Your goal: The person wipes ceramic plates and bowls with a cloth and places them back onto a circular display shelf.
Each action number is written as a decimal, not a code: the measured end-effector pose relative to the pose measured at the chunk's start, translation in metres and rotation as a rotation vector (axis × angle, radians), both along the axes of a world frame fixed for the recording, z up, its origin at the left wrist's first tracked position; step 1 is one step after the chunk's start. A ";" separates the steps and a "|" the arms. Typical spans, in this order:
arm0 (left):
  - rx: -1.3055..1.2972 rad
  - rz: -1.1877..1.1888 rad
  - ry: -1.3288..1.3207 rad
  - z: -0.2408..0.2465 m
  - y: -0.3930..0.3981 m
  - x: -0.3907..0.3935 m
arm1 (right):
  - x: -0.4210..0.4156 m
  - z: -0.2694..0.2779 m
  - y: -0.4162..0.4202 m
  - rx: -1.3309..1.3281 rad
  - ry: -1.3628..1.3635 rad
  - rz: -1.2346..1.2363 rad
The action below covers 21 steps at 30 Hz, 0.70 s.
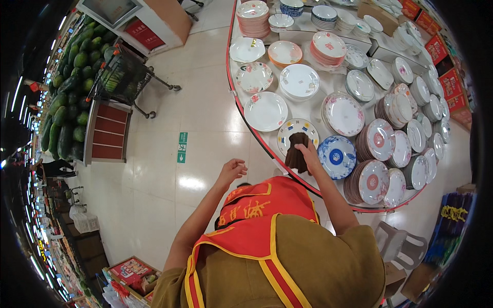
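My right hand (308,154) grips a dark brown cloth (297,154), which lies over the lower part of a white plate with yellow and blue marks (285,133) at the rim of the display table. Beside that hand, on the right, is a blue-and-white patterned plate (337,157). Above it sits a large white plate with small flowers (265,111). My left hand (233,170) hangs over the floor, left of the table edge, fingers loosely curled and holding nothing.
The table's curved red-and-black edge (246,122) runs close before me. Stacks of pink-rimmed plates (373,181) and bowls (324,17) crowd its white top. Left stand a shopping cart (122,77) and a bin heaped with green melons (73,88). A grey plastic stool (402,244) is at lower right.
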State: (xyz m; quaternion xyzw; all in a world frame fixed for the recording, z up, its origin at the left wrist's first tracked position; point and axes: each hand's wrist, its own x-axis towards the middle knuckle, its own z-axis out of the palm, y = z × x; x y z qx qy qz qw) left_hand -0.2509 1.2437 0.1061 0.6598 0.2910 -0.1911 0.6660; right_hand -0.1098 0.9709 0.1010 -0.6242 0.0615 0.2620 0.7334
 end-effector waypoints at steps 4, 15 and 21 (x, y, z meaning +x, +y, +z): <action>0.053 -0.019 0.036 -0.020 0.008 0.056 | 0.043 -0.025 0.008 -0.171 -0.148 0.069; 0.477 -0.015 0.028 -0.127 0.025 0.187 | 0.119 -0.037 0.071 -0.612 -0.430 0.121; 0.441 -0.016 -0.036 -0.144 0.032 0.200 | 0.164 -0.084 0.126 -0.599 -0.456 0.058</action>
